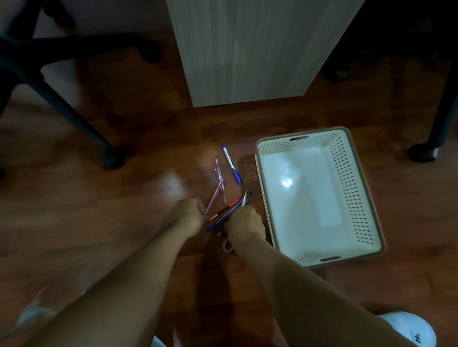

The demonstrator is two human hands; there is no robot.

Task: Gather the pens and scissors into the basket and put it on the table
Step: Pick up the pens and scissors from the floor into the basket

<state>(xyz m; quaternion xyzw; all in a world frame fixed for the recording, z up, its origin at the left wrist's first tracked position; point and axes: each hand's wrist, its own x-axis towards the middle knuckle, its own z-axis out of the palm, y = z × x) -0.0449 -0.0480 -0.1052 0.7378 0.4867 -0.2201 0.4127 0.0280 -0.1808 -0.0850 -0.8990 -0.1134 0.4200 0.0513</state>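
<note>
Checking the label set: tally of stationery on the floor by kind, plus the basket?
Pens lying free: 3 (blue marker, clear pink pen, pink pen)
Pens bunched at the right hand: at least 3 (red, blue, silver); overlap hides the exact number
Scissors: 1, only a pink handle loop shows
Basket: 1, empty
Total: at least 8

Pink scissors (227, 245) mostly hidden under right hand (243, 222) — only a handle loop shows, chair base (15, 65) cut off at left edge
</note>
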